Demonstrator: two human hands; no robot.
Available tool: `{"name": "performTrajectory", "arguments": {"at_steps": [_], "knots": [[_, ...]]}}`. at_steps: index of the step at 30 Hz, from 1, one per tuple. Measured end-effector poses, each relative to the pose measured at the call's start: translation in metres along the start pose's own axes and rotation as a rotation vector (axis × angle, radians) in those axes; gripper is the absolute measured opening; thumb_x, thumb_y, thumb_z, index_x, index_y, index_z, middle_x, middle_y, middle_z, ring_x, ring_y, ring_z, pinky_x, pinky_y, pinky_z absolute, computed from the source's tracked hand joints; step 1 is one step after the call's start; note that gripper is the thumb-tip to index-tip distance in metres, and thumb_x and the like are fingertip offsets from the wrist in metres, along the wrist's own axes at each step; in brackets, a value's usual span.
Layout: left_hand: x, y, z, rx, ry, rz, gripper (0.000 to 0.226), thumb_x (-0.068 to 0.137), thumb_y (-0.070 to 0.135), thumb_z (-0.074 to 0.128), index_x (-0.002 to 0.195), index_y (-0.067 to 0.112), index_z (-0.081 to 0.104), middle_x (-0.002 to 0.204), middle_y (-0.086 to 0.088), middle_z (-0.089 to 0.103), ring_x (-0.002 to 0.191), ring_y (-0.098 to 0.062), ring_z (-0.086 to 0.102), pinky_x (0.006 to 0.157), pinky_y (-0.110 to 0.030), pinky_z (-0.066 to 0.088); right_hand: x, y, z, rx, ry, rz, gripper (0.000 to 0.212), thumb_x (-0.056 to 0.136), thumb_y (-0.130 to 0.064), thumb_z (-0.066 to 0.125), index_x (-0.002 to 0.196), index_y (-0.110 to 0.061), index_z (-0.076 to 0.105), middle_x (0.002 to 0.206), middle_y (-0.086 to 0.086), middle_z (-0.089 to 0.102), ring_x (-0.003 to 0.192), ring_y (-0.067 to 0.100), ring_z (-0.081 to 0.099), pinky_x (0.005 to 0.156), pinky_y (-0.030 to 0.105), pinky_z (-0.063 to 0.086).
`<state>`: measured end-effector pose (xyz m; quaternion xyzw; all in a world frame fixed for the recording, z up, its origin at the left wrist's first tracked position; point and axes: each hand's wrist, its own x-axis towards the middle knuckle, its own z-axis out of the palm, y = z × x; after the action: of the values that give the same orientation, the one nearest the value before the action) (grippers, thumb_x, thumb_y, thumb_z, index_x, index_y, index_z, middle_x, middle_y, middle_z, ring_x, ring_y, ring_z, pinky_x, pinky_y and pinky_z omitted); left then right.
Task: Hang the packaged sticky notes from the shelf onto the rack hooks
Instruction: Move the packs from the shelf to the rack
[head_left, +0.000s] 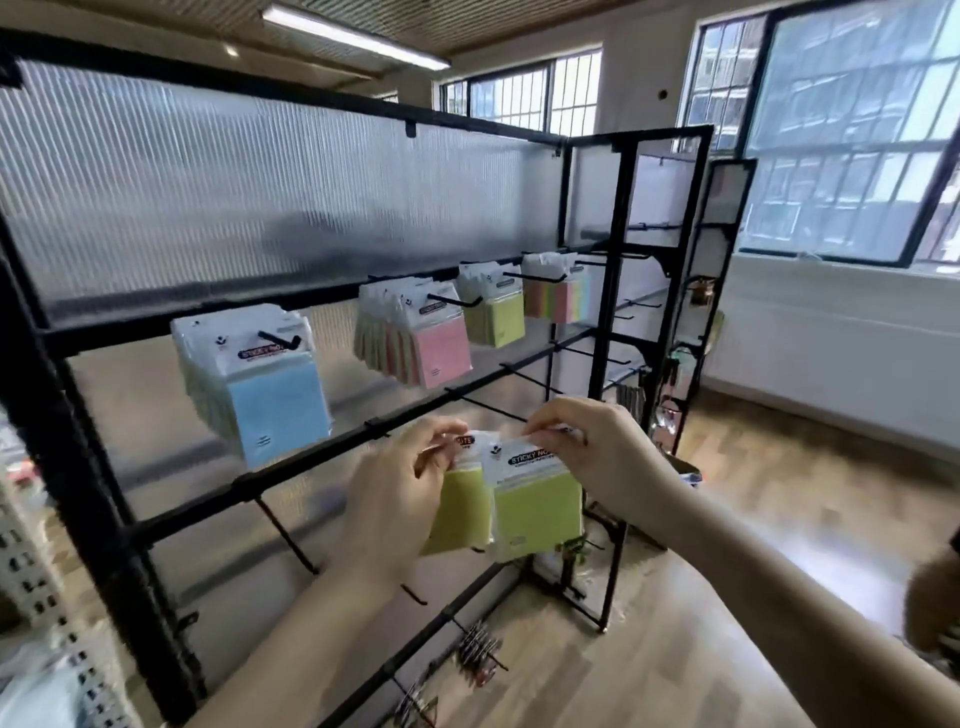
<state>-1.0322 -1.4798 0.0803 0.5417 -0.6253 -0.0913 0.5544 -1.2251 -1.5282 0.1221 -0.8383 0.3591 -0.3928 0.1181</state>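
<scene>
Here, the black display rack (104, 499) with its ribbed translucent back panel (234, 171) spans the scene behind and to the left of both hands, its horizontal bars carrying forward-pointing hooks. Above the hands, four hooks on the upper bar hold hanging stacks of packaged sticky notes: a blue stack (260, 379) up and to the left of the left hand, a pink stack (421, 338) directly above it, a green stack (493, 312) above the right hand, and a multicoloured stack (556, 291) farther up and to the right. An empty hook (488, 408) projects from the middle bar just above the hands. The left hand (400, 493) grips one green sticky-note packet (460, 512), thumb and fingers pinching its white header. The right hand (597, 447) pinches the top edge of a second green packet (537, 506), which overlaps the first and hangs below the fingers. Both packets sit between the hands, just beneath the empty hook and not touching it. Wooden flooring (779, 499) lies below and to the right of the right hand.
</scene>
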Motion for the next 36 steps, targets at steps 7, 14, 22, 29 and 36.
{"name": "performTrajectory", "arguments": {"at_steps": [7,14,22,29,36], "knots": [[0.086,-0.003,0.051,0.022,0.041,0.022,0.023,0.09,0.039,0.058,0.105,0.025,0.068,0.093,0.013,0.071,0.085,-0.004,0.066,0.078,-0.034,0.055,0.075,0.062,-0.015,0.032,0.007,-0.012,0.009,0.089,-0.005,0.063,0.092,-0.009,0.07,0.082,-0.016,0.061,0.078,-0.016,0.054,0.069,0.003,0.039],[0.135,-0.015,0.089,0.165,0.006,0.055,0.012,0.088,0.034,0.06,0.094,0.029,0.07,0.077,0.019,0.068,0.068,0.003,0.062,0.061,-0.013,0.045,0.127,0.128,-0.027,0.155,0.133,-0.067,0.009,0.085,0.0,0.066,0.089,-0.006,0.07,0.079,-0.019,0.06,0.075,-0.013,0.056,0.067,0.002,0.039],[0.169,-0.01,0.13,0.071,0.006,-0.026,0.015,0.079,0.034,0.066,0.093,0.036,0.069,0.089,0.023,0.071,0.085,0.008,0.065,0.072,-0.005,0.046,0.195,0.2,-0.036,0.367,0.15,-0.151,0.013,0.085,-0.004,0.067,0.086,-0.017,0.068,0.083,-0.013,0.066,0.078,0.002,0.063,0.072,0.008,0.046],[0.199,0.018,0.175,0.06,0.134,-0.108,0.03,0.085,0.025,0.065,0.114,0.033,0.06,0.099,0.017,0.067,0.088,0.011,0.062,0.066,0.0,0.043,0.228,0.232,-0.037,0.531,0.072,-0.232,0.011,0.087,-0.008,0.066,0.089,-0.019,0.067,0.088,-0.008,0.069,0.081,0.002,0.065,0.074,0.011,0.049],[0.217,0.021,0.2,0.151,0.297,-0.201,0.034,0.088,0.029,0.064,0.12,0.021,0.057,0.108,0.017,0.059,0.089,0.021,0.052,0.073,0.007,0.035,0.248,0.246,-0.035,0.676,-0.093,-0.278,0.009,0.088,-0.009,0.065,0.087,-0.017,0.069,0.078,-0.015,0.069,0.078,-0.004,0.065,0.07,0.009,0.047]]}}
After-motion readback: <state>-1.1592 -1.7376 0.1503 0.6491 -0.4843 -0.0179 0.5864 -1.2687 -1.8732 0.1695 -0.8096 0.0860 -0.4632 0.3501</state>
